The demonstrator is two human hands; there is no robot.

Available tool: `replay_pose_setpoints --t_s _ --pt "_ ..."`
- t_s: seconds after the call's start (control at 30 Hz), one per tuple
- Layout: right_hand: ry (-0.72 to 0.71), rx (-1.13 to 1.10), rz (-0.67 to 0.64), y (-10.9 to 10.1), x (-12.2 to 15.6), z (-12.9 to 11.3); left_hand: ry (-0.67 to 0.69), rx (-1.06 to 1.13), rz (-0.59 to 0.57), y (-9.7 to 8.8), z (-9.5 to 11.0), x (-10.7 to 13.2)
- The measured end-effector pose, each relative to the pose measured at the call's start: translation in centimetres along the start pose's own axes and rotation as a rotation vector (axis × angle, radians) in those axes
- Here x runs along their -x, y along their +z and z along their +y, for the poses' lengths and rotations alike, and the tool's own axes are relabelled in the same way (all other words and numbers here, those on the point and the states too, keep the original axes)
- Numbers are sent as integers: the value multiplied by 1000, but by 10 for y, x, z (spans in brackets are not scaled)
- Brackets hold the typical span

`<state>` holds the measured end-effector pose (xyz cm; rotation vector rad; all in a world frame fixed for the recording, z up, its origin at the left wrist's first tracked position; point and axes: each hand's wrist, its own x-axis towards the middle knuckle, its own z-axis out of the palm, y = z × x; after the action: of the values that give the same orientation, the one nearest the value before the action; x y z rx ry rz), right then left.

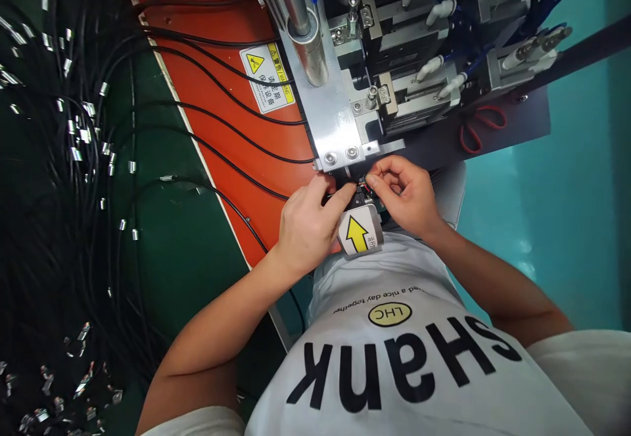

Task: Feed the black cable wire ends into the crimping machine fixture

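My left hand [308,222] is closed at the front edge of the machine, its thumb pressed close to a small black fixture [359,197]. A black cable [236,168] runs in from the left and disappears behind that hand. Thumb and index finger of my right hand [409,193] pinch at the fine coloured wires [363,185] of a cable end at the fixture. The exact grip on the wires is too small to make out. Just below the fingers sits a white plate with a yellow arrow [357,233].
A metal press frame [335,117] with cylinders and air fittings stands right in front of the hands. Several black cables with metal-tipped ends [83,135] lie on the green mat [197,262] at left. Red-handled scissors [472,135] lie to the right. A warning label [269,79] marks the orange surface [231,114].
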<state>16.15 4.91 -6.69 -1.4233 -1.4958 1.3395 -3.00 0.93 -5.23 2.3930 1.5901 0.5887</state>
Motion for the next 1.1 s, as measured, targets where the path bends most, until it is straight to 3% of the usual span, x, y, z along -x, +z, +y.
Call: replay_pose_setpoints --t_s 0.57,0.83,0.93,1.1 --pt "36 -47 13 4 2 7 16 -1 -1 -1 -1 -1" --pt "174 -163 -75 -2 -2 11 6 39 -31 -2 -1 0" --pt "106 -96 -36 0 -4 3 7 35 -20 -2 -1 1" --pt "-153 130 106 5 0 -10 14 38 -26 -2 -1 1"
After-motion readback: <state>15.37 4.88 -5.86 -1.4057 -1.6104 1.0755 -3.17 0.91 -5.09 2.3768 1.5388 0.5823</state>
